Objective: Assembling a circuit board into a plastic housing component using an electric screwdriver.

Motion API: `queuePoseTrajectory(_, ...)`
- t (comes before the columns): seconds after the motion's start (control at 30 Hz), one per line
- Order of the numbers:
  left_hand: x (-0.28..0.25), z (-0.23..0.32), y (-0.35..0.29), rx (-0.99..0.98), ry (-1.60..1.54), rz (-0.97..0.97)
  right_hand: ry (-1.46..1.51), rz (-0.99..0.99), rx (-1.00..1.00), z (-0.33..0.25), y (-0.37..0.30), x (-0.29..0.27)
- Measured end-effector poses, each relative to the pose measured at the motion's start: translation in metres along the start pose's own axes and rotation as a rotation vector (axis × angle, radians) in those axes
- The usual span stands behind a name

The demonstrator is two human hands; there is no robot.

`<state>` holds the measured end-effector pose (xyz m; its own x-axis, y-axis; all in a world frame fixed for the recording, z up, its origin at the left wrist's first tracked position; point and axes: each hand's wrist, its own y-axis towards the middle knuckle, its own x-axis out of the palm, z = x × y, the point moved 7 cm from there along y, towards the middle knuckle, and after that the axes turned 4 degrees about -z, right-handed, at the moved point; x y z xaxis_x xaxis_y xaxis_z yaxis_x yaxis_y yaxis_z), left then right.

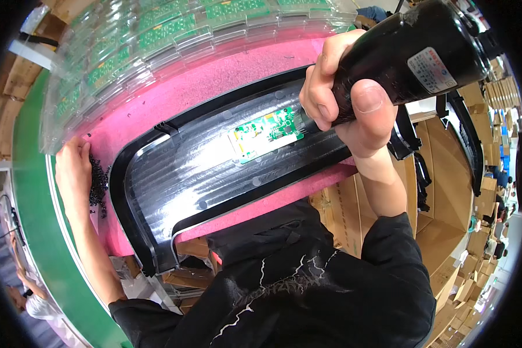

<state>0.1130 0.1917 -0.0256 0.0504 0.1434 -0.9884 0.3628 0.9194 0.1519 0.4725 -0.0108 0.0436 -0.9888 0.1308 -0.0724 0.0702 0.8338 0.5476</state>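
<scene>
My right hand (354, 98) is wrapped round a thick black electric screwdriver (394, 58), its narrow end pointing down-left toward a green circuit board (267, 134). Whether the tip touches the board cannot be seen. Beneath the board lies a long black plastic panel (174, 168) with a raised rim and a glossy inner face. At the left, my left hand (73, 171) rests beside a pile of small black screws (98, 182). Its fingers are curled together; what they pinch, if anything, is too small to make out.
Pink foam (151, 113) lies under the panel. Clear plastic trays (185, 43) with several green boards stand along the far side. A green surface (32, 151) runs at the left. On the right, an open cardboard box (446, 168) holds more black panels (467, 139).
</scene>
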Motion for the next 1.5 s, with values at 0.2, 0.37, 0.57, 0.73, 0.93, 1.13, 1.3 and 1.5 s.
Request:
queuePoseTrajectory(0.2, -0.024, 0.031, -0.002, 0.101, -0.093, 0.137, 0.027, 0.047, 0.041, -0.006, -0.003, 0.000)
queuePoseTrajectory(0.37, 0.008, -0.001, -0.010, 0.023, 0.110, 0.034, 0.146, 0.070, 0.000, -0.006, -0.017, -0.008)
queuePoseTrajectory(0.57, 0.005, 0.002, -0.008, 0.091, 0.070, 0.056, 0.375, 0.047, -0.140, -0.028, -0.009, -0.019)
queuePoseTrajectory(0.73, -0.029, 0.030, -0.007, 0.052, -0.195, -0.029, 0.294, -0.159, -0.250, -0.055, -0.006, -0.014)
queuePoseTrajectory(0.93, -0.083, 0.142, -0.033, 0.564, -0.647, 0.054, 0.336, -0.178, -0.287, -0.056, -0.009, 0.007)
queuePoseTrajectory(1.13, -0.081, 0.216, -0.056, 0.918, -0.810, -0.244, 0.479, -0.148, -0.334, -0.068, -0.005, 0.030)
queuePoseTrajectory(1.3, -0.080, 0.234, -0.057, 1.091, -0.873, -0.171, 0.545, -0.226, -0.437, -0.071, 0.002, 0.023)
queuePoseTrajectory(1.5, -0.080, 0.231, -0.055, 1.144, -0.971, -0.086, 0.426, -0.024, -0.318, -0.081, -0.011, 0.023)
